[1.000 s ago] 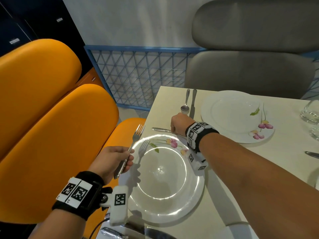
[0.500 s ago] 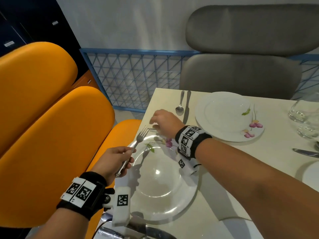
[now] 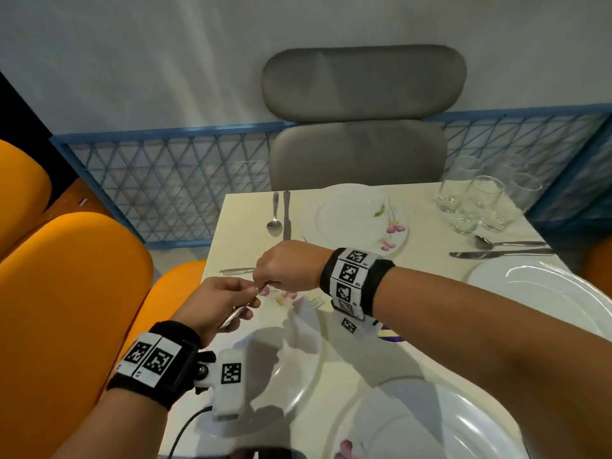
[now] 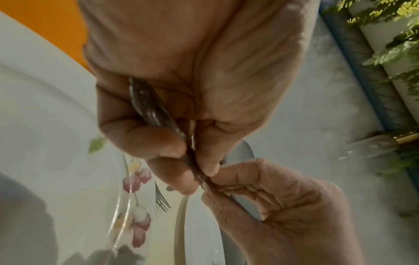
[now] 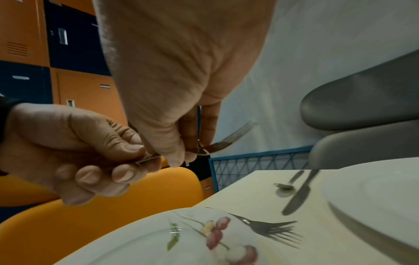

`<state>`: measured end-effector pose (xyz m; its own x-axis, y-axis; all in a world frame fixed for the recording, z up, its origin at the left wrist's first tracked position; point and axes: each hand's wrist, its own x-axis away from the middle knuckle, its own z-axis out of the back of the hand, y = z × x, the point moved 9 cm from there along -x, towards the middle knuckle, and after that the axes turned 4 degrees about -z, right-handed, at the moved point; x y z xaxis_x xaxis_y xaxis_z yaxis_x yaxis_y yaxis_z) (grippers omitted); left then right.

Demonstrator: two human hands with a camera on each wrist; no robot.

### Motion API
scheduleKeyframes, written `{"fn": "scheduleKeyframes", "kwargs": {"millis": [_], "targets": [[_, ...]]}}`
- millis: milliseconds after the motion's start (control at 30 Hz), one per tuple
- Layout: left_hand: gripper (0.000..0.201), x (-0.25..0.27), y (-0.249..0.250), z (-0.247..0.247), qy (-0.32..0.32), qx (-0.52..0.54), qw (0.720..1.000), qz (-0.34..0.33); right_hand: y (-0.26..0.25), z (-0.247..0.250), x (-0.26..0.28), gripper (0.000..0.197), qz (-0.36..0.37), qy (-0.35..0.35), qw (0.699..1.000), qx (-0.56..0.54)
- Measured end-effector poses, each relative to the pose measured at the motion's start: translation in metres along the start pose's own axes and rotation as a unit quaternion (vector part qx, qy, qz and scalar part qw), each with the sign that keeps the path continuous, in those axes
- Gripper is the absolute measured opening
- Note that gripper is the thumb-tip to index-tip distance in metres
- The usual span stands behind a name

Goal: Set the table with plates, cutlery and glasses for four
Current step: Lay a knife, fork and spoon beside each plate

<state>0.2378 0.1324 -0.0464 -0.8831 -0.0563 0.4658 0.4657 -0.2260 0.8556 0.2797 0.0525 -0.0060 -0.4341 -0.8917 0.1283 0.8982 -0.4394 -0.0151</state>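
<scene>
Fingers (image 5: 174,157) of the right hand (image 3: 291,270) are now pinched on the neck of a fork (image 5: 226,142). The left hand (image 3: 218,303) is curled tight round its handle (image 4: 147,105), and I cannot tell whether more handles sit in that fist. A second ago the right hand was down on the table (image 3: 251,207), beside a cutlery handle (image 3: 236,270). It has since lifted and swung back to meet the left hand, which has barely moved. I read that as one piece laid and the fork being passed across, to go beside this same setting.

Just beneath the hands lies the near plate (image 5: 158,238). It is glossy white, round and shallow-rimmed, with a printed spray of pink flowers and a green leaf. The fork hangs in the air above its far edge, slim bright steel with four tines throwing a sharp shadow onto the rim and table. Beyond the knuckles, the laid handle rests crosswise on the smooth cream tabletop.

Farther off, a spoon (image 3: 274,223) and a knife (image 3: 286,213) lie side by side, left of a second flowered plate (image 3: 361,220). Clear tumblers (image 3: 477,200) (thin-walled and still clustered together, not shared out) stand at the far right corner.
</scene>
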Motion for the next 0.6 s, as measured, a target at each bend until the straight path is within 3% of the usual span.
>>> {"fn": "scheduleKeyframes", "kwargs": {"millis": [133, 267, 467, 600], "targets": [[0.019, -0.010, 0.014, -0.017, -0.006, 0.008, 1.000, -0.016, 0.040, 0.001, 0.037, 0.026, -0.088, 0.010, 0.996, -0.014], [0.023, -0.023, 0.016, -0.023, 0.009, 0.012, 1.000, -0.014, 0.111, -0.008, 0.078, 0.025, -0.240, 0.030, 0.970, -0.031], [0.025, -0.031, 0.012, -0.023, 0.042, -0.029, 0.999, 0.007, 0.227, -0.021, 0.158, 0.016, -0.502, 0.081, 0.857, -0.088], [0.020, -0.026, 0.011, -0.030, 0.044, -0.055, 0.997, 0.014, 0.280, -0.041, 0.198, 0.014, -0.586, 0.083, 0.796, -0.126]]}}
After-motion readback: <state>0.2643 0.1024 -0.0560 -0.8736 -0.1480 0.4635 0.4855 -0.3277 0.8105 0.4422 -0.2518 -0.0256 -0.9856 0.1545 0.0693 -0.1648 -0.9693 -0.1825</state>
